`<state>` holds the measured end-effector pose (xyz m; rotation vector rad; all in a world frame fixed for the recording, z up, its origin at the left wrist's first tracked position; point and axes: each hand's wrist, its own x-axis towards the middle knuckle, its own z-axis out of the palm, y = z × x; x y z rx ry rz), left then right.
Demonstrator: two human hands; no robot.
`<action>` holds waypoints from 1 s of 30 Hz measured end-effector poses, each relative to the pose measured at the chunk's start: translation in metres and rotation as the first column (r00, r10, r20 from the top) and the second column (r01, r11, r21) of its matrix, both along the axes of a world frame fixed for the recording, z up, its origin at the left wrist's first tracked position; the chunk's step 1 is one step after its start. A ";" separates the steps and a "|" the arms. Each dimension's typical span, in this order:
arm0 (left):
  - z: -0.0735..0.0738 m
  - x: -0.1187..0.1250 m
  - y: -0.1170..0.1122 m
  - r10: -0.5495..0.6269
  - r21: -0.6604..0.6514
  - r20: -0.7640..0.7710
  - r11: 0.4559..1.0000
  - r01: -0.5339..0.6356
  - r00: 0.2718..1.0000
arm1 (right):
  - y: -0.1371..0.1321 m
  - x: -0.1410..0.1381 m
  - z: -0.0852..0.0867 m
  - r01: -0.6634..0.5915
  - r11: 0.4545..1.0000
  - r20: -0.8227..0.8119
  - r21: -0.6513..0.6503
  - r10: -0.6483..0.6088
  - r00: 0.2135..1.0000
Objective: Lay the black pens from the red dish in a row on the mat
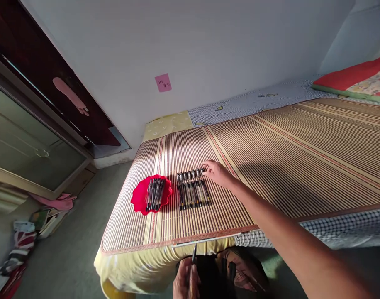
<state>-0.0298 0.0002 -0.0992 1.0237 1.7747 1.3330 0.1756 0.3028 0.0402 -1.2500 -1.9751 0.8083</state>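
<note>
Firstly, taking the row of pens [191, 193] as the centre of a clock, the red scalloped dish [136, 200] sits at nine o'clock on the striped mat [271, 137], with a bundle of pens [155, 194] lying in it. The row itself is neat, the pens side by side, caps toward twelve. At six o'clock, beyond the mat's near edge, the left hand [186, 278] is closed around a dark pen [194, 254], its narrow end up. At one o'clock the right hand [219, 172] has bent fingers at the cap of the last pen [205, 192] — whether they grip it, I cannot tell. The step seems to be lining up this row's end — the next move would call for a light, straight touch.
</note>
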 end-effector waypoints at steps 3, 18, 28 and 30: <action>0.013 0.002 -0.003 -0.041 0.020 0.081 0.999 0.040 0.996 | -0.067 0.000 0.004 -0.075 0.997 -0.215 -0.028 0.068 0.974; 0.085 0.046 0.007 -0.100 0.191 0.015 0.977 0.095 0.995 | -0.226 -0.023 -0.010 -0.213 0.891 -0.708 -0.401 -0.154 0.689; 0.100 0.061 0.011 -0.083 0.202 0.002 0.976 0.080 0.997 | -0.233 -0.015 0.007 -0.117 0.938 -0.737 -0.326 -0.174 0.653; 0.102 0.060 0.010 -0.111 0.198 -0.016 0.974 0.112 0.994 | -0.235 -0.015 0.006 -0.096 0.947 -0.734 -0.308 -0.172 0.657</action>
